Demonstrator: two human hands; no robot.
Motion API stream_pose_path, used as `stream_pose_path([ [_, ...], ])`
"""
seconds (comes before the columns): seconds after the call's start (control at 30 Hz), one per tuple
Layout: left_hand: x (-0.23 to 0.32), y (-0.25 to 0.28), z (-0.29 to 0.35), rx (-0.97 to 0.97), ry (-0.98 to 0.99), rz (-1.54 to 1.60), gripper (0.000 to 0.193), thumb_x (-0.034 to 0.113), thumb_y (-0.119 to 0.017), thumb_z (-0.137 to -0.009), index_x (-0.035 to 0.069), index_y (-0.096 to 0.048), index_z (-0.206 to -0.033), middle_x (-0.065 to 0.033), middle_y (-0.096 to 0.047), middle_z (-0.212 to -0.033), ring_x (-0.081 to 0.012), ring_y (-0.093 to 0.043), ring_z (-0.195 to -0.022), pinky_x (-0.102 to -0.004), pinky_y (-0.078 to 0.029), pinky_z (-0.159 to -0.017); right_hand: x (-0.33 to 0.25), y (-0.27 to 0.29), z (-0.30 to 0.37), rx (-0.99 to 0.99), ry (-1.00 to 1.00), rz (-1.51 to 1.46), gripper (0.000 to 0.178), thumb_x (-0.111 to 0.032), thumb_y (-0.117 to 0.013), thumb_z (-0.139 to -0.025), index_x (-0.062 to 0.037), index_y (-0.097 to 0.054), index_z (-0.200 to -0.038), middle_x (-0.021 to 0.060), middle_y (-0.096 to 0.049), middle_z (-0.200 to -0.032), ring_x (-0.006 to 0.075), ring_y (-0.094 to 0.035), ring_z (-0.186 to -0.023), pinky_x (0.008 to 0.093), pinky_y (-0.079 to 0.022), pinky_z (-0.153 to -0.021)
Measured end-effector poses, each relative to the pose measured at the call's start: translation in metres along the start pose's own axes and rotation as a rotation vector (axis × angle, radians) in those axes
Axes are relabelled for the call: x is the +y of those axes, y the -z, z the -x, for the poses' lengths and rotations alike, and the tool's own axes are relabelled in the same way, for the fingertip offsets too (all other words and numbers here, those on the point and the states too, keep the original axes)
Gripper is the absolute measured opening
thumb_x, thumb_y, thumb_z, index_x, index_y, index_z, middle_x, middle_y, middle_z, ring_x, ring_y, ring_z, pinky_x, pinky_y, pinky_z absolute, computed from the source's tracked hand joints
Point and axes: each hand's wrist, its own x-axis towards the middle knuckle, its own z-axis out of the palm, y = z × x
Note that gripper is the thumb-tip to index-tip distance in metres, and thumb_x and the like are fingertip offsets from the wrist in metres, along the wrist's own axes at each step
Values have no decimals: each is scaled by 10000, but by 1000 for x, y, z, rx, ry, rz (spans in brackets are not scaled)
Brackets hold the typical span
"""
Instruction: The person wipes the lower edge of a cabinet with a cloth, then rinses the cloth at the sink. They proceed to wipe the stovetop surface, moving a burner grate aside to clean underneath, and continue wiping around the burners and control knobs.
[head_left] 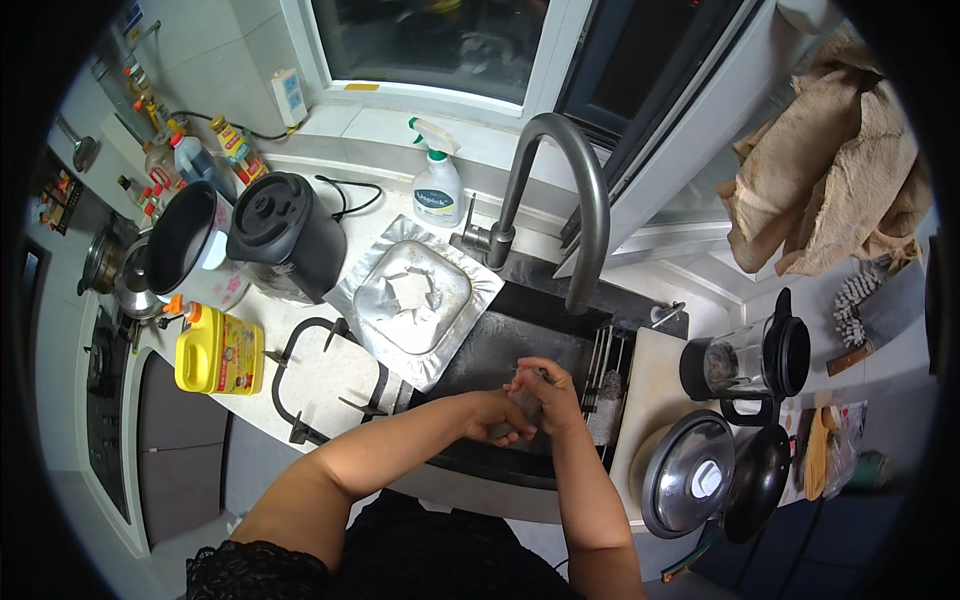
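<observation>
Both my hands come together over the dark sink [480,370]. Between them is a small greyish wad [525,402] that looks like a scouring pad, mostly covered by fingers. My left hand [488,414] grips it from the left with curled fingers. From the right, my right hand [553,393] closes round it too. Just right of them, a grey mesh cloth or pad [605,408] lies by the wire rack [598,360] along the sink's right side. A tall grey faucet [590,200] arches over the sink's far edge; I see no water running from it.
A foil burner liner [415,300] overlaps the sink's far left corner. Left stand a black burner grate [285,385], a yellow pump jug [215,350] and a black lidded appliance [285,235]. A spray bottle [437,190] stands behind. Right are a lidded pot [690,470] and a blender jug [745,360].
</observation>
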Motion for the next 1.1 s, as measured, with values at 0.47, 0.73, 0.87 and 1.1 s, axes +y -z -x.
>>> stream_pose_path([
  [0.47,-14,-3,-6,409,-16,-565,197,157,-737,-712,7,-635,-790,-106,-604,-647,-198,-560,-496,-328,-418,-430,31,-26,-7,420,79,369,490,-265,-597,-963,-65,-500,-526,16,-501,-480,97,-470,-430,253,-391,-463],
  [0.73,-26,-4,0,471,-111,-801,467,315,-653,-771,-80,-651,-1019,-274,-675,-981,-379,-670,-945,-418,-525,-801,55,-21,-6,421,147,425,476,-247,-606,-950,-48,-521,-526,3,-492,-463,84,-443,-394,259,-346,-409],
  [0.87,-38,0,-5,515,-178,-851,473,313,-659,-759,-72,-645,-1034,-285,-668,-1002,-392,-658,-974,-437,-515,-834,63,-20,-3,420,155,417,465,-236,-612,-946,-44,-527,-531,-3,-496,-468,83,-452,-406,264,-337,-400],
  [1.1,-52,22,3,618,-203,-533,534,411,-729,-751,-39,-616,-1015,-161,-676,-870,-257,-677,-833,-368,-535,-730,46,-30,18,359,-10,194,221,-160,-630,-919,-55,-607,-1112,79,-639,-997,131,-623,-820,263,-492,-544],
])
